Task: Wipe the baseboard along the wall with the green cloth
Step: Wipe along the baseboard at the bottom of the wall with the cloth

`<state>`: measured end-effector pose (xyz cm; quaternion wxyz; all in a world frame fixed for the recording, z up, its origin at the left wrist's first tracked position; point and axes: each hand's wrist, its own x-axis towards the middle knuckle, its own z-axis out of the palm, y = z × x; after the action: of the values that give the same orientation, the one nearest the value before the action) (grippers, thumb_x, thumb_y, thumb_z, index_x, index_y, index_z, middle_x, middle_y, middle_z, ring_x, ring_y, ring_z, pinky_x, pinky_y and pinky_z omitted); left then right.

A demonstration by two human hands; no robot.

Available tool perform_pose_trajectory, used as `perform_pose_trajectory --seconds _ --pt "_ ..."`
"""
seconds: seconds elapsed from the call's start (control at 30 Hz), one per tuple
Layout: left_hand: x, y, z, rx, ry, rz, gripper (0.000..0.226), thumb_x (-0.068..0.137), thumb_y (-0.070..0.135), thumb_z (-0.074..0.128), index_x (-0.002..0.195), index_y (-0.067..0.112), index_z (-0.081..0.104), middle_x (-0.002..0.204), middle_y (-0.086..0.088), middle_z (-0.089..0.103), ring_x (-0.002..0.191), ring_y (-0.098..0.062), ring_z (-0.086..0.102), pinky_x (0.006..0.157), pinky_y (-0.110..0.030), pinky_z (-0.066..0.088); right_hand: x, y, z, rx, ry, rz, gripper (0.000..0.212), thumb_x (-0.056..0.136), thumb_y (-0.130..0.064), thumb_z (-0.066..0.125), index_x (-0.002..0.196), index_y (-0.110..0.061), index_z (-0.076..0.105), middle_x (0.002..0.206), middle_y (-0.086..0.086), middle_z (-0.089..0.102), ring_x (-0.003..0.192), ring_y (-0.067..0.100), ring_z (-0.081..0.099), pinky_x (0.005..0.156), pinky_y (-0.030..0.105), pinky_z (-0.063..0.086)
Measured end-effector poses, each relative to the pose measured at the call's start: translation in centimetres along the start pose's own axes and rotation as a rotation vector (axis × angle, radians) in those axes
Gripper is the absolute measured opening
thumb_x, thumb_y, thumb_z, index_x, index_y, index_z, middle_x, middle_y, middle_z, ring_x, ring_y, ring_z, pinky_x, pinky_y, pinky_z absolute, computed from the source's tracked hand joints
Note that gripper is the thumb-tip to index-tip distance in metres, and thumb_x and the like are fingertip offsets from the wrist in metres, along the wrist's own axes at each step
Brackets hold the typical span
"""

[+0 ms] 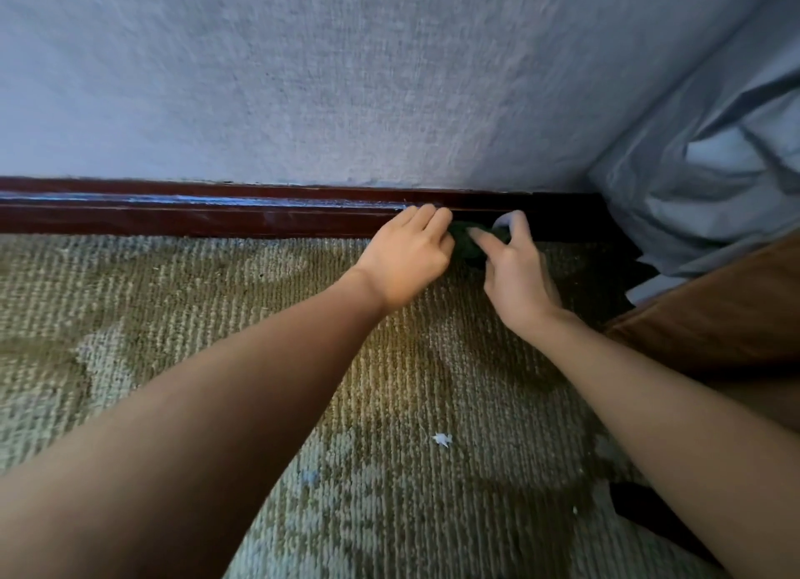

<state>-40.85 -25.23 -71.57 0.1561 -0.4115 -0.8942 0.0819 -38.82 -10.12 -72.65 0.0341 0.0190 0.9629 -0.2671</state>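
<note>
Two bare arms, and that's about all there is of this person. The left forearm point(216, 405) fills the lower left of the frame and the right forearm point(649, 405) the lower right, both uncovered right up to the wrists. The left hand point(404, 260) and right hand point(517, 279), centre right, are bare too. The right thumbnail point(504, 220) shows pale. The brown fabric point(714, 327) at the right edge might be their trousers, honestly can't tell.

Worn carpet point(130, 301), white scrap point(441, 439), grey sheet point(714, 167)
</note>
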Motion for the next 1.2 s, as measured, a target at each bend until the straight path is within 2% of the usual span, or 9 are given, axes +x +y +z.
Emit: perform_pose_trajectory --seconds 0.17,0.23,0.33,0.4,0.57,0.67,0.8,1.0,1.2 --pt "1.2 -0.9 -0.1 0.014 0.060 -0.014 0.007 0.065 0.007 0.068 0.071 0.009 0.070 0.077 -0.006 0.065 0.068 -0.021 0.062 0.059 -0.025 0.046 1.2 0.1 -0.8 -0.013 0.082 -0.010 0.018 0.095 -0.031 0.042 0.110 -0.021 0.043 0.091 -0.003 0.045 0.075 0.019 0.050 0.057 0.030 0.035" --pt "1.7 -1.1 0.0 0.002 0.060 -0.011 0.020 0.070 0.007 0.050 0.071 0.011 0.070 0.077 -0.003 0.065 0.069 -0.019 0.062 0.060 -0.024 0.047 1.8 0.3 -0.8 -0.035 0.127 0.007 0.018 0.095 -0.036 0.041 0.106 -0.022 0.041 0.087 -0.006 0.043 0.064 0.011 0.042 0.050 0.027 0.026" --pt "2.0 -1.3 0.4 -0.003 0.088 -0.016 0.034 0.071 0.008 0.037 0.070 0.012 0.071 0.076 -0.002 0.066 0.070 -0.019 0.063 0.060 -0.024 0.047 2.2 0.8 -0.7 -0.046 0.118 -0.008 0.019 0.095 -0.035 0.041 0.105 -0.019 0.042 0.092 -0.003 0.043 0.067 0.014 0.043 0.051 0.026 0.022" --pt "2.0 -1.3 0.9 -0.008 0.114 0.010 0.030 0.073 0.006 0.041 0.071 0.010 0.071 0.077 -0.004 0.066 0.069 -0.020 0.064 0.059 -0.025 0.047 2.1 1.0 -0.5 -0.082 0.074 -0.047 0.025 0.095 -0.026 0.042 0.115 -0.012 0.048 0.099 0.001 0.044 0.082 0.022 0.049 0.059 0.021 0.026" --pt "1.8 -1.3 2.2 -0.096 0.228 0.009 0.021 0.077 0.002 0.048 0.069 0.002 0.068 0.074 -0.012 0.065 0.065 -0.024 0.062 0.056 -0.027 0.046 1.9 1.2 0.2 0.008 0.171 -0.050 0.012 0.093 -0.029 0.048 0.090 -0.018 0.042 0.084 0.006 0.051 0.079 0.031 0.053 0.069 0.046 0.044" --pt "1.8 -1.4 3.0 -0.131 0.266 0.029 0.020 0.079 0.000 0.049 0.068 0.000 0.067 0.073 -0.014 0.064 0.062 -0.025 0.061 0.055 -0.028 0.046 1.9 1.6 0.4 -0.127 0.111 -0.121 0.023 0.086 -0.004 0.050 0.108 -0.006 0.055 0.103 0.020 0.047 0.083 0.038 0.050 0.065 0.040 0.044" --pt "1.5 -0.6 4.2 -0.116 0.197 0.051 0.026 0.076 0.001 0.045 0.062 0.004 0.067 0.072 -0.010 0.066 0.062 -0.024 0.062 0.055 -0.026 0.046 2.4 1.6 1.5 -0.226 -0.005 -0.028 0.029 0.089 -0.004 0.041 0.115 -0.006 0.054 0.114 0.019 0.045 0.097 0.036 0.049 0.074 0.035 0.037" --pt "1.2 -0.2 5.3 -0.139 0.149 0.018 0.029 0.072 0.001 0.043 0.059 0.007 0.068 0.070 -0.007 0.066 0.060 -0.022 0.062 0.056 -0.024 0.046 2.9 1.0 2.2 0.014 -0.031 0.199 0.020 0.095 -0.031 0.040 0.102 -0.012 0.044 0.103 0.017 0.055 0.093 0.034 0.052 0.075 0.040 0.039" --pt "0.5 -0.1 4.7 -0.108 0.067 0.024 0.004 0.062 0.006 0.072 0.061 0.009 0.069 0.073 -0.007 0.067 0.065 -0.022 0.063 0.058 -0.024 0.047 2.9 1.1 2.0 -0.075 -0.094 0.170 0.026 0.095 -0.028 0.040 0.111 -0.009 0.046 0.098 0.004 0.042 0.096 0.028 0.047 0.068 0.029 0.026"
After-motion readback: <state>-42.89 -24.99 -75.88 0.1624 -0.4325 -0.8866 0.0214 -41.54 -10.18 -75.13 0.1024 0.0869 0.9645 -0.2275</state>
